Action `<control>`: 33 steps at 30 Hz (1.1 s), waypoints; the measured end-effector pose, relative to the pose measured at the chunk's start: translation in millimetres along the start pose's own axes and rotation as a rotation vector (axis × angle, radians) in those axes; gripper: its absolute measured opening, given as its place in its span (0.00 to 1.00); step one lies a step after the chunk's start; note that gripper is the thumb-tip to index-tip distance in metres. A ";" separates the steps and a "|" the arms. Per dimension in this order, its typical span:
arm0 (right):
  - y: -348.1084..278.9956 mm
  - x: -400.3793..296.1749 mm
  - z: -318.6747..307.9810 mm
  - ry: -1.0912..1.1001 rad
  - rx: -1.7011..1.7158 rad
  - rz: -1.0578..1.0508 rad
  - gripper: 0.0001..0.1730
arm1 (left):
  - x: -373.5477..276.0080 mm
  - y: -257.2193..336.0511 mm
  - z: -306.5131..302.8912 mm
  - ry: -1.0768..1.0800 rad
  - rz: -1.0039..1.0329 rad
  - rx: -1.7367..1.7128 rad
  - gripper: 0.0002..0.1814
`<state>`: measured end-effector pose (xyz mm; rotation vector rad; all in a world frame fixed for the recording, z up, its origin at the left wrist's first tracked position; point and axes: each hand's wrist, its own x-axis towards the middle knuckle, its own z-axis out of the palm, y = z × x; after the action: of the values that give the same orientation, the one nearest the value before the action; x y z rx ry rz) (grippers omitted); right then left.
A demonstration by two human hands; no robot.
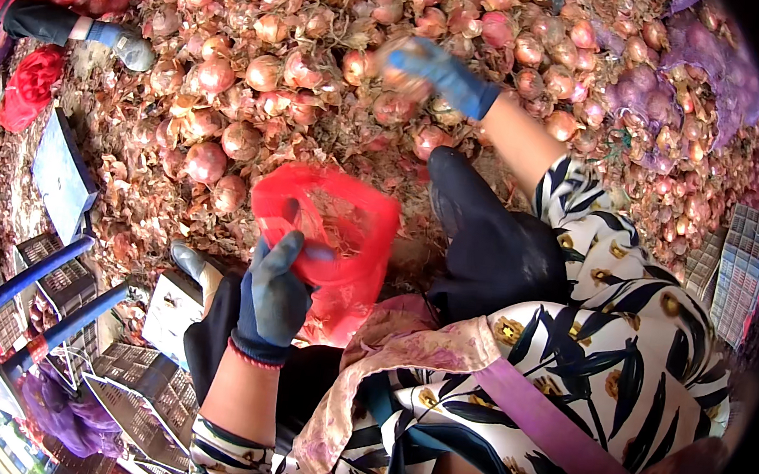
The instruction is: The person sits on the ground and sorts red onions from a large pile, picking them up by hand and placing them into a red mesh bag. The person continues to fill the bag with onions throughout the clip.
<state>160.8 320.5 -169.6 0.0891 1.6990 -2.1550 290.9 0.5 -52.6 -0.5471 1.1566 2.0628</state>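
Note:
My left hand (275,295), in a blue-grey glove, grips the rim of a red mesh bag (346,289) whose mouth gapes upward over my lap. Only dry skins or fibres show through the bag's mouth. My right hand (432,69), in a blue glove, is stretched out over the onion heap (265,72), up and to the right of the bag. It is blurred, and a brownish blurred shape shows at its fingers, so I cannot tell whether it holds an onion. Loose onions and dry skins lie under and around it.
Purple mesh bags of onions (644,95) lie at the right, with stacked plastic crates (740,268) below. Another person's leg and shoe (132,48) reach in at upper left, near a red mesh bag (31,86). A flat panel (60,169), blue bars (39,274) and crates (146,379) stand at left.

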 end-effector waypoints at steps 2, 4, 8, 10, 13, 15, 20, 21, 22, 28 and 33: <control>40.5 -2.2 33.1 -0.386 -0.018 -0.164 0.28 | 13.9 -3.5 7.4 -0.046 -0.001 -0.151 0.25; 26.1 -22.6 72.6 -0.439 -0.380 -0.121 0.31 | 19.3 -3.7 9.7 -0.080 0.050 -0.162 0.26; 24.0 3.2 34.7 -0.136 -1.027 0.027 0.34 | 5.2 3.5 29.6 -0.106 0.095 -0.006 0.33; 48.2 13.3 23.9 -0.125 -1.379 0.327 0.36 | 3.2 1.6 27.0 -0.152 0.049 -0.011 0.28; 74.4 26.0 16.5 -0.058 -1.533 0.436 0.37 | 15.1 -11.7 6.7 0.050 0.011 0.229 0.19; 95.7 27.5 -11.2 0.049 -1.347 0.227 0.36 | 23.1 -13.0 -3.1 0.150 -0.083 0.237 0.15; 50.4 -6.3 34.6 -0.001 -0.204 0.083 0.36 | 27.1 -11.0 5.2 0.124 -0.128 0.114 0.12; 55.5 -16.8 44.8 -0.086 -0.484 0.046 0.33 | 32.3 -10.9 7.0 0.041 -0.072 0.251 0.14; 63.0 -18.5 54.8 -0.189 -0.752 0.000 0.34 | 31.5 -9.5 8.0 -0.012 -0.002 0.389 0.18; 140.7 15.8 23.9 -0.336 -1.943 -0.017 0.22 | 17.2 -11.3 8.9 -0.086 0.040 0.402 0.27; 165.3 27.6 30.0 -0.191 -1.723 0.098 0.26 | 12.7 -12.3 8.5 0.076 -0.030 0.622 0.15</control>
<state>197.5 253.9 -322.0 -0.4578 2.6251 -0.0881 291.4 16.9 -63.3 -0.3307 1.7217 1.5435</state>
